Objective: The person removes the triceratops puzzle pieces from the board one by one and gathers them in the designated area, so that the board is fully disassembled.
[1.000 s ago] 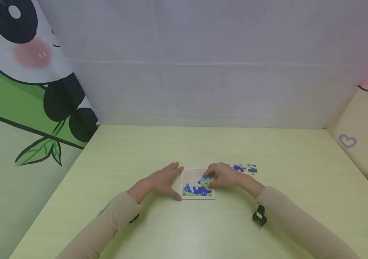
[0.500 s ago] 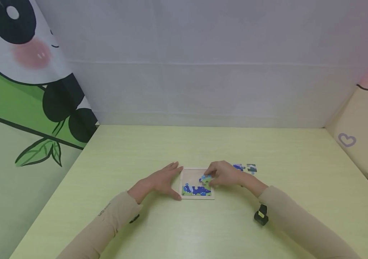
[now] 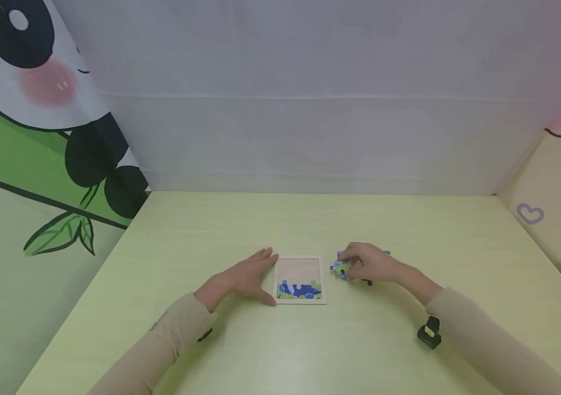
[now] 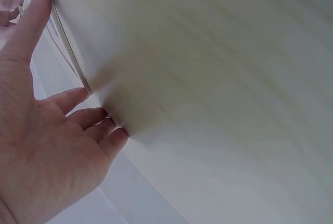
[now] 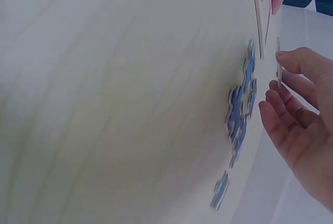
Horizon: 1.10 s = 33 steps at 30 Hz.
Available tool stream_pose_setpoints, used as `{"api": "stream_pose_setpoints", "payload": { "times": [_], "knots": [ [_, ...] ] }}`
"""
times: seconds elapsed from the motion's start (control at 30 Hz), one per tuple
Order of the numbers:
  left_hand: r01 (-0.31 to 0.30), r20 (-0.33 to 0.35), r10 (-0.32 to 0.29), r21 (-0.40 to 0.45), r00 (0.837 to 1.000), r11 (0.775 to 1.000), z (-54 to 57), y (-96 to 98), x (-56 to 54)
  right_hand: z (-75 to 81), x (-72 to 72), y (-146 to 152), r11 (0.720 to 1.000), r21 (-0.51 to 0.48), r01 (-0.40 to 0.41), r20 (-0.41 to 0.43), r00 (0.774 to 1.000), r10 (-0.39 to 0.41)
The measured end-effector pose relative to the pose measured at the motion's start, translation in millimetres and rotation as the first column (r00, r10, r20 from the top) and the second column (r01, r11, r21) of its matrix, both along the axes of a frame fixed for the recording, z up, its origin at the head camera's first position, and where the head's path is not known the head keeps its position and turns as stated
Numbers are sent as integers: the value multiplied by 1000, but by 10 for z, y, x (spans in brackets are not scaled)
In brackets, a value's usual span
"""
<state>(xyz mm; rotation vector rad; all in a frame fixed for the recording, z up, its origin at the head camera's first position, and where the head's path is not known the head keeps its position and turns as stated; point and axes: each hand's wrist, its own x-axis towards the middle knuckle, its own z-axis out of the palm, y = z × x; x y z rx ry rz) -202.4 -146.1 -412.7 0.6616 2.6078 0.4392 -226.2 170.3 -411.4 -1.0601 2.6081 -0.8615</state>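
Observation:
A square, light wooden puzzle tray (image 3: 299, 270) lies on the table, its bottom row filled with joined pieces (image 3: 301, 291) showing a blue creature on green. My left hand (image 3: 248, 277) is spread along the tray's left side, thumb at the lower corner and fingertips at the upper one; the left wrist view has these fingertips (image 4: 78, 95) against the edge. Right of the tray, my right hand (image 3: 371, 262) pinches a green and blue jigsaw piece (image 3: 341, 267) between thumb and fingers. Edge-on in the right wrist view, that piece (image 5: 279, 65) is held above the table.
Several loose jigsaw pieces (image 5: 237, 109) lie under and around my right hand, partly hidden by it in the head view. One piece (image 5: 220, 190) lies apart from the cluster. A pale wall (image 3: 319, 142) stands behind the table's far edge (image 3: 319, 193).
My right hand has carried the pinched piece from over the tray's right side out to the right, over the loose pieces. My left hand has stayed at the tray.

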Motion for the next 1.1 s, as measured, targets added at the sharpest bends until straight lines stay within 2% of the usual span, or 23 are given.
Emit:
{"api": "stream_pose_setpoints", "payload": {
  "times": [0.23,0.4,0.57,0.9,1.1],
  "knots": [
    [-6,1,6,-1,1000,1000,0,5,8,16,75,332,997,40,64,-23,998,-63],
    [-5,2,5,6,1000,1000,-8,-9,10,4,143,562,991,35,132,-18,991,-132],
    [5,-8,-5,4,1000,1000,-20,-23,4,-33,196,750,988,20,154,-25,988,-154],
    [10,-10,-10,21,1000,1000,-21,-20,-1,-154,224,902,982,10,189,-7,982,-189],
    [11,-11,-10,23,1000,1000,-33,-10,-10,-174,224,921,976,22,215,-5,977,-215]
  ]
}}
